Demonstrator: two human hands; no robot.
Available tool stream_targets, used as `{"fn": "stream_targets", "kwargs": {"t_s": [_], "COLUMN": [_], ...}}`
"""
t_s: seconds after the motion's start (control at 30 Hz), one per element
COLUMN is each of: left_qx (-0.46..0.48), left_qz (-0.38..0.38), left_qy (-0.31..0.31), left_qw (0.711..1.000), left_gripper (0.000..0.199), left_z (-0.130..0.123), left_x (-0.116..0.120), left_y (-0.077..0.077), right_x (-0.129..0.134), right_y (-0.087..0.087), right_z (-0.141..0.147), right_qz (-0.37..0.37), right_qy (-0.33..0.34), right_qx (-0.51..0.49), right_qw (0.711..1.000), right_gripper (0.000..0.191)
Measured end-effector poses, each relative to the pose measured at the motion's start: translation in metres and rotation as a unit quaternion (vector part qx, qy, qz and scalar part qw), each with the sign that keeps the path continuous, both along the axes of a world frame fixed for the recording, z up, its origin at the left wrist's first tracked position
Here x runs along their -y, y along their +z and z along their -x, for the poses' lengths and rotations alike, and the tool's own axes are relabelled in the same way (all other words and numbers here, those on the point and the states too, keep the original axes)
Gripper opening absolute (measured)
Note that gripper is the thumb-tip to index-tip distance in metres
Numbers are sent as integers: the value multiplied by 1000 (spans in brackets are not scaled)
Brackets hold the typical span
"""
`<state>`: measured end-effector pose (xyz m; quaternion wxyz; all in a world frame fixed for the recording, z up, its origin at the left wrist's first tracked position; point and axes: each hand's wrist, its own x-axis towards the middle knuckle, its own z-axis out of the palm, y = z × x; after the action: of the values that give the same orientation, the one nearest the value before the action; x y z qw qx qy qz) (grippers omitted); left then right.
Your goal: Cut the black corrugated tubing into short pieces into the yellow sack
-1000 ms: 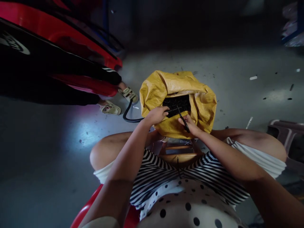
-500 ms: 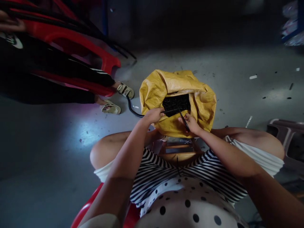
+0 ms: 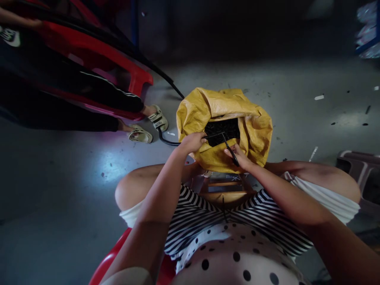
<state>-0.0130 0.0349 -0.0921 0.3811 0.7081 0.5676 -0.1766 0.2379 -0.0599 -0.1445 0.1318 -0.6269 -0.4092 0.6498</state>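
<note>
A yellow sack (image 3: 190, 114) stands between my knees, its mouth folded outward. Inside it lie many small black pieces (image 3: 230, 126). My left hand (image 3: 193, 142) is closed on a black strip (image 3: 170, 143), at the left edge of the opening. The strip trails off leftward to the floor, and its short end reaches over the opening. Black-handled scissors (image 3: 234, 157) are in my right hand (image 3: 238, 155), at the front right rim of the sack. Their blades point up-left and meet the strip near its end.
A person in dark trousers and sandals (image 3: 140, 134) is at the left by a red plastic stool (image 3: 138, 79). More long black strips (image 3: 166, 77) reach toward the sack. A brown stool (image 3: 353, 158) stands at the right. Small scraps (image 3: 319, 97) dot the floor.
The long black strips at the upper left now extend further right, up to the sack. The person's hand at the far left has shifted. The view has moved slightly, and my hands keep their hold.
</note>
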Motion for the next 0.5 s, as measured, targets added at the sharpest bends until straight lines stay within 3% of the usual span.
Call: {"fn": "stream_targets", "kwargs": {"t_s": [0.27,0.5], "left_qx": [15,4], "left_qz": [24,19], "left_qy": [-41,-21], "left_qw": [999,1000], "left_gripper": [39,35], "left_z": [-8,-3], "left_x": [5,6], "left_y": [-6,-7], "right_x": [-3,-3], "right_y": [2,10], "right_z": [2,0], "right_qz": [-14,-51], "right_qy": [-9,12], "right_qx": [17,31], "right_qw": [1000,998], "right_gripper": [61,57]}}
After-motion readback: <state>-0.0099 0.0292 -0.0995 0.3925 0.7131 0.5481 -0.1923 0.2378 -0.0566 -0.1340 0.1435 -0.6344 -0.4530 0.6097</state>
